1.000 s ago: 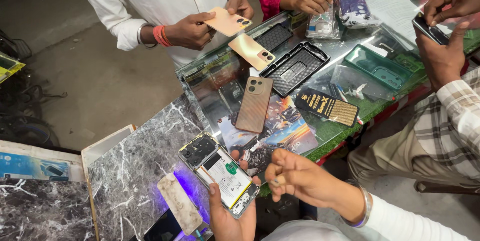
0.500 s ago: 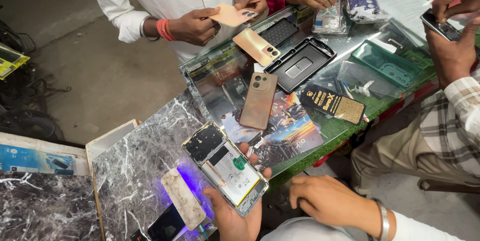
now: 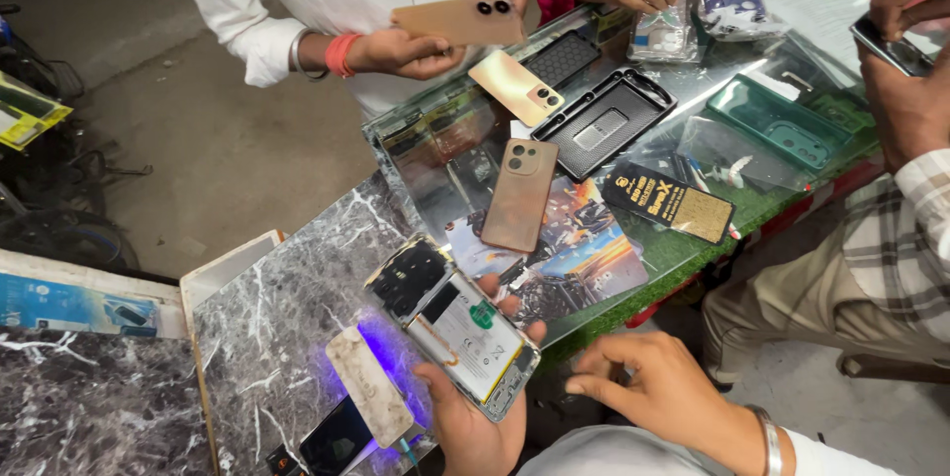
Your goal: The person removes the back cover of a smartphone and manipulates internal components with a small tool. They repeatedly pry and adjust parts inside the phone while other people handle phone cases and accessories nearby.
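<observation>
Marble counter (image 3: 287,318) below, glass-topped stall table (image 3: 752,90) beyond, phone backs and cases spread there. Left hand (image 3: 475,417) grips opened phone (image 3: 455,323), battery up, above counter edge. Right hand (image 3: 653,392) beside it, fingers loosely spread, holding nothing.

Left hand (image 3: 475,417): raised palm-up at the lower edge of view, fingers curled up and closed in a grip, fingertips showing on the far side. Right hand (image 3: 658,392): free, palm down, fingers loosely spread and pointing left; metal bangle (image 3: 767,436) on wrist, white sleeve (image 3: 841,456) behind.
</observation>
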`<state>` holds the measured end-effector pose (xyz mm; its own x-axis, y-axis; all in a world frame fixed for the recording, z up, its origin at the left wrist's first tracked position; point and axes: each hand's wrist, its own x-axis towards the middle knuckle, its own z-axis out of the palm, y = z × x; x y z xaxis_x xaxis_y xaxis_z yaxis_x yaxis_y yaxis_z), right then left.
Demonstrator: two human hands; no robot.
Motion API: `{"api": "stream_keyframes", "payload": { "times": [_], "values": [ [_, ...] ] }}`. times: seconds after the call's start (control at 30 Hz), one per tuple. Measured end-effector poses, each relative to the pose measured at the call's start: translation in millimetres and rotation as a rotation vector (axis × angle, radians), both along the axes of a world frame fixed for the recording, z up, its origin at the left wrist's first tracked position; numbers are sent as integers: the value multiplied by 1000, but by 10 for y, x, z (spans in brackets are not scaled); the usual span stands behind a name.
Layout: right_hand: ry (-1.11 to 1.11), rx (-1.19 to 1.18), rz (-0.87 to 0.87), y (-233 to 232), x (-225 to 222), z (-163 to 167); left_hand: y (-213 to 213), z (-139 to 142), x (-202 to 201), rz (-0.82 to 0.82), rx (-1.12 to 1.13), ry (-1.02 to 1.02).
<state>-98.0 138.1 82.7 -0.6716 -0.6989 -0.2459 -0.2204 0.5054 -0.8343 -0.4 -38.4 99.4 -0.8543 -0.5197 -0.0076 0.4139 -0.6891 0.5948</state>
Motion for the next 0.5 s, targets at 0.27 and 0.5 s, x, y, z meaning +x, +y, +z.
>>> {"api": "stream_keyframes", "payload": {
  "times": [0.27,0.5],
  "values": [
    [-679,-676,-144,-370,171,-32,199,-251,12,309,-285,0],
    [-715,-736,-178,-561,184,-158,262,-356,22,384,-406,-56]
  ]
}}
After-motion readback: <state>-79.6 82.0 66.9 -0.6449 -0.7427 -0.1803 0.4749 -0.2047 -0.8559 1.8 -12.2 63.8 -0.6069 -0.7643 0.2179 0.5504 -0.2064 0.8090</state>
